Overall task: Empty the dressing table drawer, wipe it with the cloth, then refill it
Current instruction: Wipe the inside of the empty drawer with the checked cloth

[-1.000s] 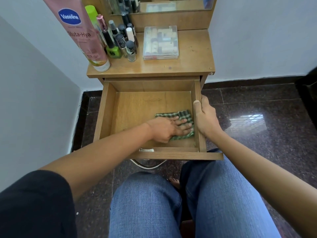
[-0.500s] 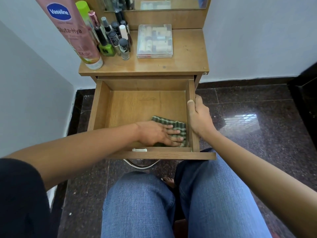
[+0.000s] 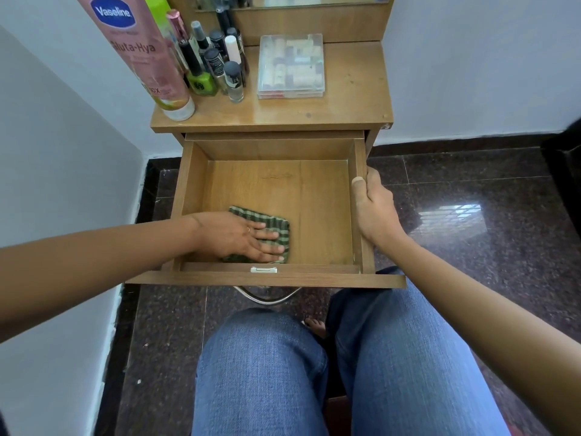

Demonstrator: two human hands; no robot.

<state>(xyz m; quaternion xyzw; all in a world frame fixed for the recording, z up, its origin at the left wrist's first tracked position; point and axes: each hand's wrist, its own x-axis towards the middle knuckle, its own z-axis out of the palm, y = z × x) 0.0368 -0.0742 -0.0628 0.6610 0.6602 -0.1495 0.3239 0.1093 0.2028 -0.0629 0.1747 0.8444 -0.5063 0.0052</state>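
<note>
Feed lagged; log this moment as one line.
step: wiping | left hand: flat on cloth, front-left of drawer floor | right hand: grips right drawer wall | drawer: otherwise empty

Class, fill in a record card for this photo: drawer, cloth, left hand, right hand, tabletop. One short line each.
drawer: pulled open, holding only the cloth
cloth: green checked, on the drawer floor near the front
left hand: flat on the cloth, fingers straight
right hand: grips the drawer's right wall
tabletop: pink lotion bottle, small cosmetic bottles, clear box
</note>
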